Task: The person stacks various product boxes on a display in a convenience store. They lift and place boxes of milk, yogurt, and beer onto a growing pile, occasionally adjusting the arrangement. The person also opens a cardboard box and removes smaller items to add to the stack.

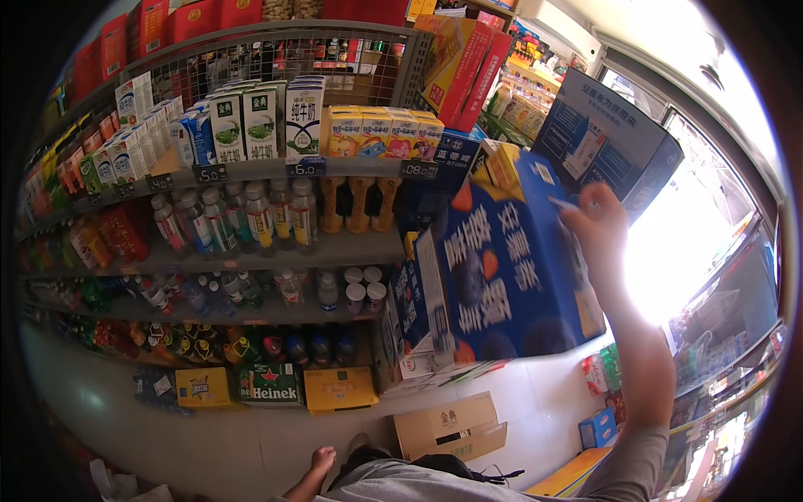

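A large blue carton (502, 270) with fruit pictures and white writing hangs tilted at the right. My right hand (596, 216) is closed at the handle on its upper side. Behind it stands another dark blue carton (602, 138). My left hand (324, 459) hangs low by my body, its fingers curled and nothing seen in them. On the shelf's top tier are milk cartons (260, 125) and small yellow drink boxes (382, 133), with bottles (257, 216) on the tier below.
An opened brown cardboard box (448, 423) lies on the floor (244, 445) before me. Yellow cartons (340, 389) and a green beer carton (270, 384) line the shelf's foot. Stacked cartons (408, 314) stand at the shelf's end. A blue box (597, 428) is on the floor at the right.
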Demonstrator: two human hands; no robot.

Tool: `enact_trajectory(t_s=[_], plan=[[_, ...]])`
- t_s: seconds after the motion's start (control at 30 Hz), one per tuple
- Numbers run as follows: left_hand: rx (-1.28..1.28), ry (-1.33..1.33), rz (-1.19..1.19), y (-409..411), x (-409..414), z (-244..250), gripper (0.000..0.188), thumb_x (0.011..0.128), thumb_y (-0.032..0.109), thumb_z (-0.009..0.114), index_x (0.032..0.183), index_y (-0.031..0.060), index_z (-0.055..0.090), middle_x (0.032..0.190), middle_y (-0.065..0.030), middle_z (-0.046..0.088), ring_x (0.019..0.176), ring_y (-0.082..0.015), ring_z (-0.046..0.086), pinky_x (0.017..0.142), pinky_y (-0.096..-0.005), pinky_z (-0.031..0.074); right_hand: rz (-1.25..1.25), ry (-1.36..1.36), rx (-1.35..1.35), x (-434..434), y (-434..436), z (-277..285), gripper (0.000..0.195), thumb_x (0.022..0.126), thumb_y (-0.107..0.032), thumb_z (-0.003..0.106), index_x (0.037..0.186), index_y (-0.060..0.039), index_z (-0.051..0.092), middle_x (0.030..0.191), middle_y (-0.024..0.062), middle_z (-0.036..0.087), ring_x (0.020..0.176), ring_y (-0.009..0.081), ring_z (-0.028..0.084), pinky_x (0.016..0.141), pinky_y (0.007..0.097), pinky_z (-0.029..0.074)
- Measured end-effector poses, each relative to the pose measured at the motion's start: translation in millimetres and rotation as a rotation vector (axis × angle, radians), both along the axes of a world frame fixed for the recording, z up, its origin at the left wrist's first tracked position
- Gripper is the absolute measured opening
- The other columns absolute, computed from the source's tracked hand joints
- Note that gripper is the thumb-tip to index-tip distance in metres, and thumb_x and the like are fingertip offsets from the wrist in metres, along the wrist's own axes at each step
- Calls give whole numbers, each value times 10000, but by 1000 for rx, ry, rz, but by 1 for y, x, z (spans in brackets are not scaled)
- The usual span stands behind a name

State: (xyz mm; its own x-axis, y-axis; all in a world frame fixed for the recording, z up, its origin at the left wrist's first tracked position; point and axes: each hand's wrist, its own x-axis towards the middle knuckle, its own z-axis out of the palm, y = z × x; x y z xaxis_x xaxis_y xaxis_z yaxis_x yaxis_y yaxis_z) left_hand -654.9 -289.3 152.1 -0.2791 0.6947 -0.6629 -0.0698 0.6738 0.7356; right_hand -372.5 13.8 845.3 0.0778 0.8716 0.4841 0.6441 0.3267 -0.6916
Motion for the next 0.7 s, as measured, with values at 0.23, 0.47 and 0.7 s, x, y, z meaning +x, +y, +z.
enact_trajectory(t_s=[0.23,0.47,0.7], plan=[[503,249,-230,188,24,129,290,875,230,585,1080,26,594,933,-87,670,864,-199,641,777,-306,483,28,-60,-177,90,-118,-22,306,759,-22,659,818,-98,368,633,-7,453,556,15,410,506,158,325],[982,-40,-282,358,123,371,626,839,62,605,1381,30,294,1299,-165,474,1173,-227,481,927,-324,426,-129,71,-397,147,-226,-45,356,696,-16,717,774,-99,380,640,-53,401,572,8,386,520,162,303],[364,34,-287,443,167,407,464,770,140,627,1176,-27,476,1039,-154,602,932,-265,595,798,-379,477,-474,261,-579,226,-328,-146,365,666,-49,744,736,-112,391,630,-66,381,567,1,337,497,173,250]])
